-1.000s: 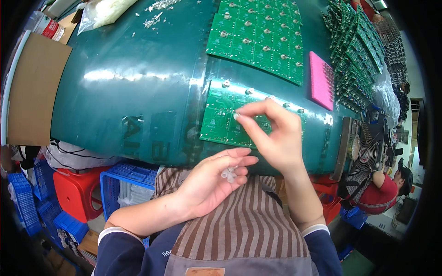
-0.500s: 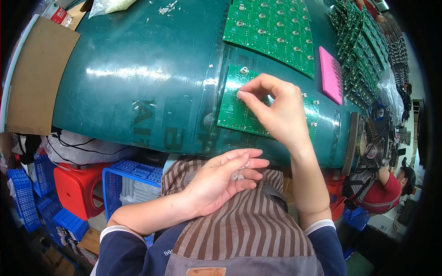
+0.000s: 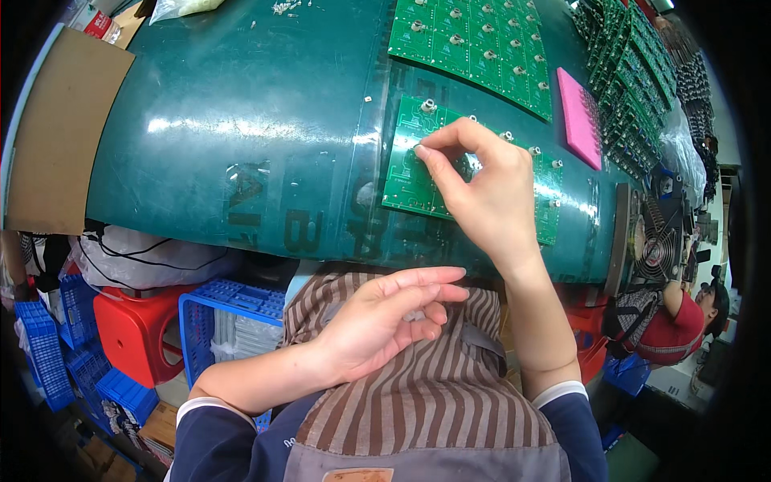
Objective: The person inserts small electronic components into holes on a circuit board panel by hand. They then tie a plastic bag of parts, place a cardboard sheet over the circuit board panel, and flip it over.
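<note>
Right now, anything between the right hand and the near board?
Nothing visible. The right hand is over the near board, fingertips at its left part. The far board lies beyond, the pink block to the right; neither blocks.

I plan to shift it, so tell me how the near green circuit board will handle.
The circuit board looks thin and flat, so probably stiff and fairly light. The small upright parts on it could snag.
</note>
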### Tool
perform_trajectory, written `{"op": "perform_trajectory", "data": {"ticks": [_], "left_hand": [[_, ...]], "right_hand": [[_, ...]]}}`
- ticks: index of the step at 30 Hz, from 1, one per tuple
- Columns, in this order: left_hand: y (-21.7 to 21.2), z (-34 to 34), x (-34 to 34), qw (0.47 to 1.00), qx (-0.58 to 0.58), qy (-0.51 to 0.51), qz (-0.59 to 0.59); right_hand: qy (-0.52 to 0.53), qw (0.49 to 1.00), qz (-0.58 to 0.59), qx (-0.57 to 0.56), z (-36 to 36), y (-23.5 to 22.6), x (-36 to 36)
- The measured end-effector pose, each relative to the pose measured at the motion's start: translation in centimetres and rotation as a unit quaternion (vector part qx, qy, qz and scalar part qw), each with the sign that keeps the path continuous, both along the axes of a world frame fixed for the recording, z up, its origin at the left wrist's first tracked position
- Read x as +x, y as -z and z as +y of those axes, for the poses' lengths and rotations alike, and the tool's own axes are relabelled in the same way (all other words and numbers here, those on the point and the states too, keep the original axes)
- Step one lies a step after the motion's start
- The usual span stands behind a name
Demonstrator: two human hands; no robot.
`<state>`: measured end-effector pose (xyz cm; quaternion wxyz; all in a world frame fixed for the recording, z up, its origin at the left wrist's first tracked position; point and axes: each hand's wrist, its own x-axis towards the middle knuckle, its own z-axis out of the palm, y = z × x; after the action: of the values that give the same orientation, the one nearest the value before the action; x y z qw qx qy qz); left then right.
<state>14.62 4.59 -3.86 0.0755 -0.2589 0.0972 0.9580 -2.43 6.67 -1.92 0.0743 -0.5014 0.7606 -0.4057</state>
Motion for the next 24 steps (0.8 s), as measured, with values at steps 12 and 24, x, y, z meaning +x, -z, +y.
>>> {"op": "perform_trajectory", "data": {"ticks": [12,24], "left_hand": [[-0.2,0.2,0.0,0.997,-0.065,0.013,0.031],[-0.7,0.5,-1.7,0.994,-0.079,0.065,0.021]], "right_hand": [[-0.048,0.99,0.09,-0.098,1.2,1.4,-0.3],[0.328,0.911,0.251,-0.008,10.8,1.9,-20.6]]}}
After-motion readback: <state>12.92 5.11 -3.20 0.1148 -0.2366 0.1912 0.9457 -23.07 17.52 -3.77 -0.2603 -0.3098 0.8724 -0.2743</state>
